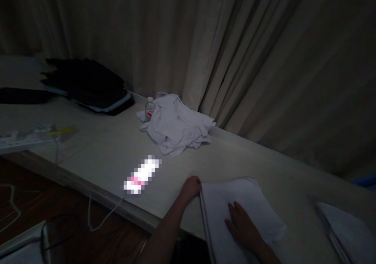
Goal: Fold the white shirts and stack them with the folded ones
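On a pale wooden tabletop (102,146), the left hand (190,187) grips the far left corner of a folded white cloth (232,195) lying at the near edge, while the right hand (241,225), open and flat, presses it down to keep it smooth, with a crumpled pile of white garments (176,125) farther back
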Demonstrator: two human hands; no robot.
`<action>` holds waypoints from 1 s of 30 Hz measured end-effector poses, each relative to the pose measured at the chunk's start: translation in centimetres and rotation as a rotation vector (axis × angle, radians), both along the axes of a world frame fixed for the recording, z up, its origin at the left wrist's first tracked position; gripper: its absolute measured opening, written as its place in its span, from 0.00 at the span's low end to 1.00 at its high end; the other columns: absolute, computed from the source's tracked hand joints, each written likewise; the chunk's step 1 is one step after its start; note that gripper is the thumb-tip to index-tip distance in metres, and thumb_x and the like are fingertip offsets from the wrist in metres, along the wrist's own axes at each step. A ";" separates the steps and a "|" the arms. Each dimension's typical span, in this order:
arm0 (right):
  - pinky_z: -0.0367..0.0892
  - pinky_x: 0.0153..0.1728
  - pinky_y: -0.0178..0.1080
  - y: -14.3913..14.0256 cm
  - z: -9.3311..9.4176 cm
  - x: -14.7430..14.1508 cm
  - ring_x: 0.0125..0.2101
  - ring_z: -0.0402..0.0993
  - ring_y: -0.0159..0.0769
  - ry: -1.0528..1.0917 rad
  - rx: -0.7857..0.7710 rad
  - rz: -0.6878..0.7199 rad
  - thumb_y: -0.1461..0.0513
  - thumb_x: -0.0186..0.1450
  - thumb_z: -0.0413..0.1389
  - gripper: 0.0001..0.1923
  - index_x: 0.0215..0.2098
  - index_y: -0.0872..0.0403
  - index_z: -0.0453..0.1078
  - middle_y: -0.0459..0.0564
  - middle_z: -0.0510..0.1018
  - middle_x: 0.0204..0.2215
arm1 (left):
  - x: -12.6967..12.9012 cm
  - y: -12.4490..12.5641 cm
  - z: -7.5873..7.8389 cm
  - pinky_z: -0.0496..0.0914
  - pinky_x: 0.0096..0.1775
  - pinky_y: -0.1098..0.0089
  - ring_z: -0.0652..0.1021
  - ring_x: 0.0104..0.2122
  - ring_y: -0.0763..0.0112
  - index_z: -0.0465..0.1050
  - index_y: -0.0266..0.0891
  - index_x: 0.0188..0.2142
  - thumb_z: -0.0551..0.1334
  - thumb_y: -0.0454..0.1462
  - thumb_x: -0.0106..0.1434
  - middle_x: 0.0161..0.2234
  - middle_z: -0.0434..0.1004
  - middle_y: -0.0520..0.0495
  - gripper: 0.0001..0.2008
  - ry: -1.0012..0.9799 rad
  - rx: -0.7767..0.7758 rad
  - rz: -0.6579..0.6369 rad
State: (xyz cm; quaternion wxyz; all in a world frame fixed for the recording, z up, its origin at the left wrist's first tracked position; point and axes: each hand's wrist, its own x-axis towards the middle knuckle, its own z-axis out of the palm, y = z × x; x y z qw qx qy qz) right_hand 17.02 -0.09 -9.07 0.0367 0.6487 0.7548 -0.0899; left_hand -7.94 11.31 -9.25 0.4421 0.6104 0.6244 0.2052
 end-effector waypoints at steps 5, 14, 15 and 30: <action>0.57 0.58 0.50 -1.3 -1.6 -5.1 0.61 0.54 0.48 0.064 0.320 0.195 0.55 0.65 0.47 0.25 0.59 0.53 0.59 0.58 0.59 0.61 | 0.1 2.6 -0.3 0.72 0.28 0.71 0.74 0.24 0.78 0.69 0.35 0.40 0.57 0.44 0.62 0.30 0.75 0.52 0.14 -0.127 -0.160 0.110; 0.68 0.42 0.48 -4.9 -2.5 -11.4 0.42 0.71 0.47 0.107 0.102 0.072 0.58 0.55 0.58 0.29 0.55 0.49 0.61 0.56 0.74 0.44 | -0.5 3.4 -0.5 0.72 0.26 0.72 0.73 0.23 0.79 0.68 0.35 0.40 0.58 0.43 0.62 0.27 0.72 0.54 0.13 -0.235 -0.249 0.072; 0.68 0.40 0.47 -5.1 -2.4 -11.3 0.40 0.71 0.47 0.077 0.062 0.069 0.59 0.54 0.58 0.30 0.55 0.49 0.61 0.56 0.74 0.42 | -0.6 3.5 -0.3 0.72 0.26 0.72 0.73 0.22 0.79 0.68 0.35 0.40 0.58 0.43 0.62 0.25 0.72 0.55 0.13 -0.228 -0.242 0.045; 0.70 0.30 0.44 -4.8 -3.0 -12.0 0.34 0.76 0.48 -0.137 -0.117 0.106 0.70 0.49 0.53 0.39 0.60 0.50 0.57 0.58 0.76 0.41 | -1.2 5.2 0.3 0.67 0.25 0.73 0.68 0.19 0.80 0.70 0.35 0.30 0.58 0.45 0.61 0.20 0.67 0.58 0.14 -0.018 -0.136 -0.142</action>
